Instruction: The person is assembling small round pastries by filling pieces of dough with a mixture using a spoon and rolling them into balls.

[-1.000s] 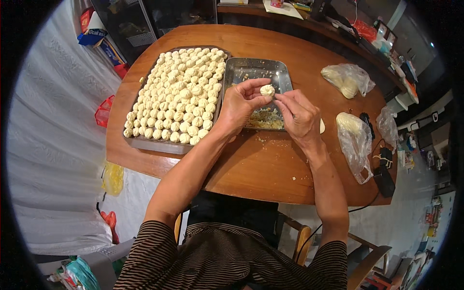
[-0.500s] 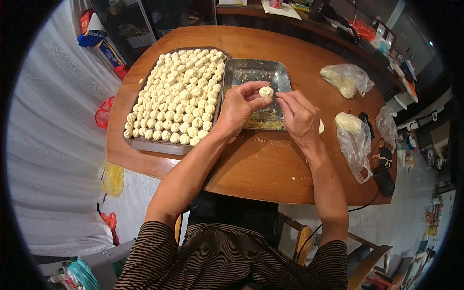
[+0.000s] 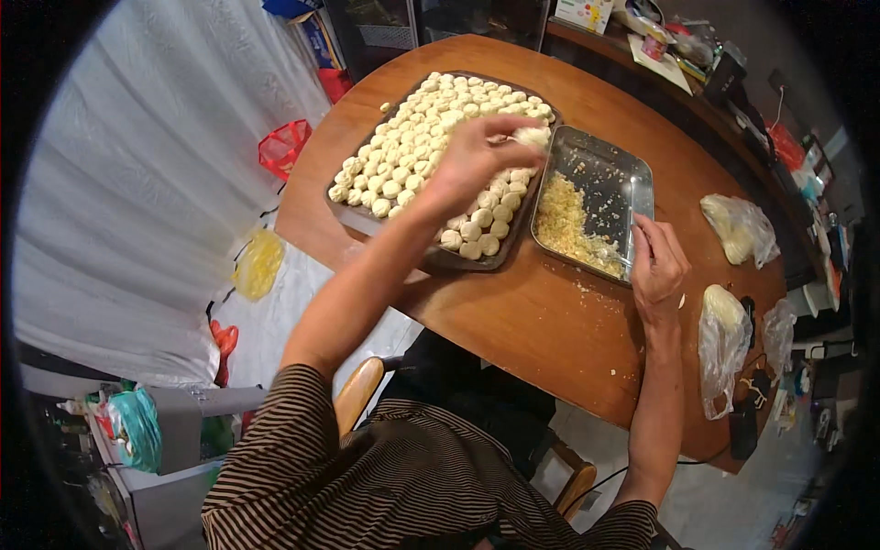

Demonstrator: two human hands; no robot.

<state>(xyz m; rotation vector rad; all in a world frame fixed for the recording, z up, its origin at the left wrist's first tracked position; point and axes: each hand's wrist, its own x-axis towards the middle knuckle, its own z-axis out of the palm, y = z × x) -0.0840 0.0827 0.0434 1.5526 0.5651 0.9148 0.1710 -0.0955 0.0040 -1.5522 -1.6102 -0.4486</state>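
Observation:
My left hand is raised over the right part of a large tray covered in rows of pale pleated dough balls. Its fingers pinch one dough ball, slightly blurred. Low at the right side of a metal pan, my right hand has its fingers drawn together by the rim; what they hold, if anything, is too small to make out. Yellowish crumbly filling lies along the pan's left and near side.
Clear plastic bags with pale dough lie on the table's right. A black adapter and cable sit by its near right edge. Crumbs dot the wooden table. A chair stands close to me.
My hands have parted: the left has carried the dough ball leftward over the large tray, the right has come down to the pan's right side. The whole view has turned leftward.

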